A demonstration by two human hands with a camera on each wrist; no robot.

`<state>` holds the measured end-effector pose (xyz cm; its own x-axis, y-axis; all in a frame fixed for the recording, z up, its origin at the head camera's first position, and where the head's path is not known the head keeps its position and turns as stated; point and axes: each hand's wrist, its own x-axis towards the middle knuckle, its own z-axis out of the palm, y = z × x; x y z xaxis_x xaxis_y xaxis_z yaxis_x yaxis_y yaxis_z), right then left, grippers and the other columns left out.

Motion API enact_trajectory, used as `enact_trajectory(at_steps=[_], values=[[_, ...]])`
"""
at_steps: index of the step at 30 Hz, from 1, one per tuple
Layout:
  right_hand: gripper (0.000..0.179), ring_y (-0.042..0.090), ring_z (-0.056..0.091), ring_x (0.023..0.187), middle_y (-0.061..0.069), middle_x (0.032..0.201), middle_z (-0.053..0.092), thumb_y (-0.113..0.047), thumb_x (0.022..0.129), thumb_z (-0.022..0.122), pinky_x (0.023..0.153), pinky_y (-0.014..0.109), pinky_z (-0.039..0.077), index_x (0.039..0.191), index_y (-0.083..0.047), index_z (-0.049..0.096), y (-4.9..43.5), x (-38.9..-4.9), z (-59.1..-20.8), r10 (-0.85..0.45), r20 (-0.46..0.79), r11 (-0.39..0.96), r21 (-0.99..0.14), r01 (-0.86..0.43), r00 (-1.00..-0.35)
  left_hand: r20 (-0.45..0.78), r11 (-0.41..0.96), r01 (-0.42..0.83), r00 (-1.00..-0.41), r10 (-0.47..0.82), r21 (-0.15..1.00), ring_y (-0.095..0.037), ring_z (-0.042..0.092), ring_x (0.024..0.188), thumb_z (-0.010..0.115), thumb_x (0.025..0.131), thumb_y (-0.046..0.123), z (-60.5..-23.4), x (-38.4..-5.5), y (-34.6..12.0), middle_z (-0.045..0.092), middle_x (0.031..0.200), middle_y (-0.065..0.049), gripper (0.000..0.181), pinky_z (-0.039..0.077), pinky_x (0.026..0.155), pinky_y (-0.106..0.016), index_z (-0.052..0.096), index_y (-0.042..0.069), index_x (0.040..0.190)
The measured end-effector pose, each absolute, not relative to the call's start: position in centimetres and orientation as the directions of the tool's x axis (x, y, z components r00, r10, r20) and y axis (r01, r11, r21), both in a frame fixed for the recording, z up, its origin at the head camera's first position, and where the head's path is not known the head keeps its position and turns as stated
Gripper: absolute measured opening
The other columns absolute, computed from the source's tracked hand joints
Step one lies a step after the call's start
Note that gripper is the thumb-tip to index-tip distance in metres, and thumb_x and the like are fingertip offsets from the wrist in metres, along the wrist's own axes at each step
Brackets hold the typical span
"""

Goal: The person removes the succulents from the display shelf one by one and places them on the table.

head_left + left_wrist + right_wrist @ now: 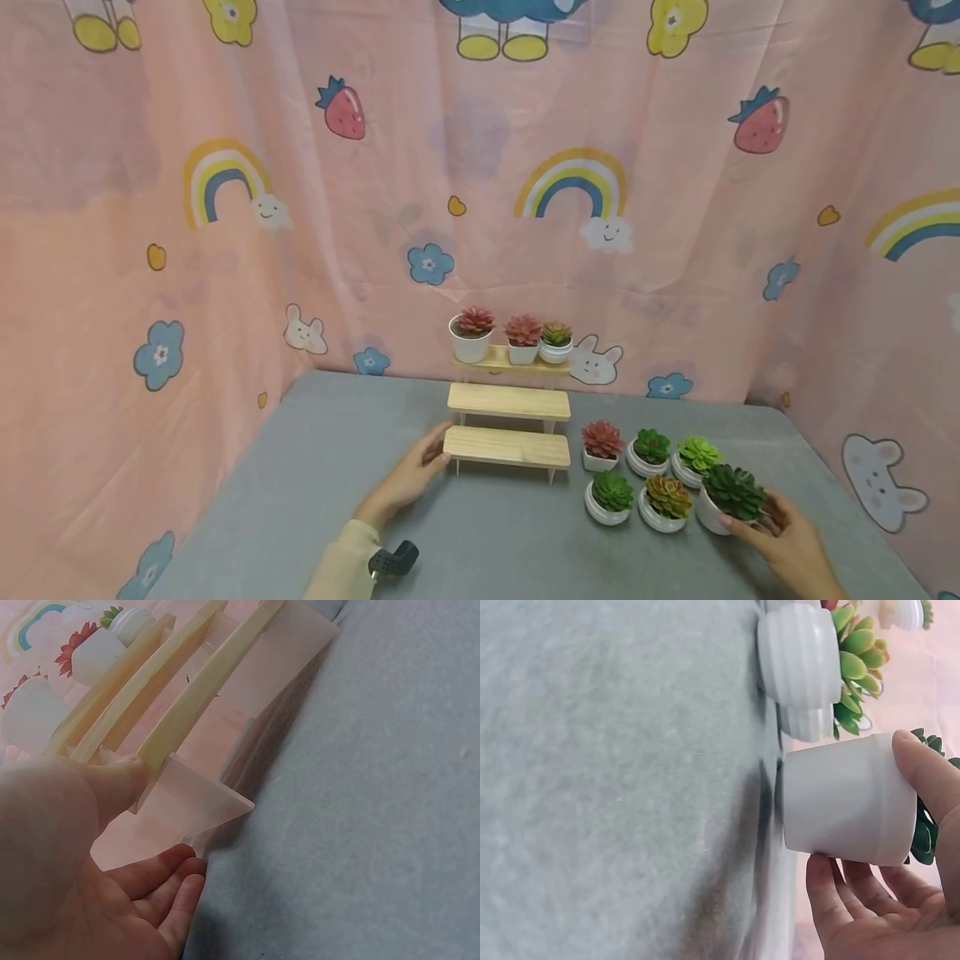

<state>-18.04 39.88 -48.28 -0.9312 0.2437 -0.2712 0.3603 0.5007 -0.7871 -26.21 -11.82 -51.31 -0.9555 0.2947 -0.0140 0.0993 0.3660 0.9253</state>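
A three-tier wooden display stand with clear supports stands at the back middle. My left hand holds the left end of its lowest tier, thumb at the front corner; in the left wrist view several fingers extend beside the clear support. On the right, my right hand grips a dark green potted succulent. Its plain white pot sits between thumb and fingers, its base right at the tabletop. Beside it is an orange-green succulent in a ribbed white pot.
The top tier bears a red succulent in a round pot, a red one in a square pot and a small green one. Several more potted succulents cluster right of the stand. A patterned pink curtain surrounds the grey table.
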Motion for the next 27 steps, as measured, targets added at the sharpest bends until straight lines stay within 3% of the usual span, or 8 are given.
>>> enact_trajectory(at_steps=[6,17,27], values=[[0.117,0.063,0.015,0.144,0.048,0.157,0.001,-0.047,0.094,0.069,0.119,0.064,0.026,0.154,0.014,-0.011,39.9,-18.3,-48.6,0.225,-0.295,0.510,-0.777,0.370,-0.929,-0.012,0.377,0.102,-0.957,0.288,0.920,-0.049,0.040,0.144,0.052,0.106,0.030,-51.3,-26.4,-12.1,0.044,0.154,-0.027,0.058,0.032,0.115,-0.068,0.032,0.020,0.159],[0.114,0.065,0.018,0.141,0.051,0.153,0.007,-0.048,0.094,0.069,0.117,0.067,0.027,0.154,0.016,-0.004,40.0,-18.4,-49.4,0.200,-0.306,0.559,-0.745,0.364,-0.931,-0.032,0.371,0.078,-0.959,0.280,0.925,-0.048,0.040,0.144,0.054,0.105,0.035,-51.6,-26.4,-11.9,0.046,0.154,-0.024,0.059,0.032,0.113,-0.070,0.034,0.024,0.159],[0.121,0.068,0.017,0.138,0.056,0.148,0.003,-0.055,0.096,0.061,0.112,0.071,0.031,0.149,0.019,-0.018,40.5,-18.2,-49.5,0.150,-0.385,0.608,-0.690,0.392,-0.911,-0.009,0.375,0.103,-0.958,0.286,0.921,-0.049,0.042,0.143,0.054,0.105,0.030,-51.6,-26.3,-12.0,0.047,0.153,-0.025,0.057,0.033,0.112,-0.070,0.034,0.023,0.159]])
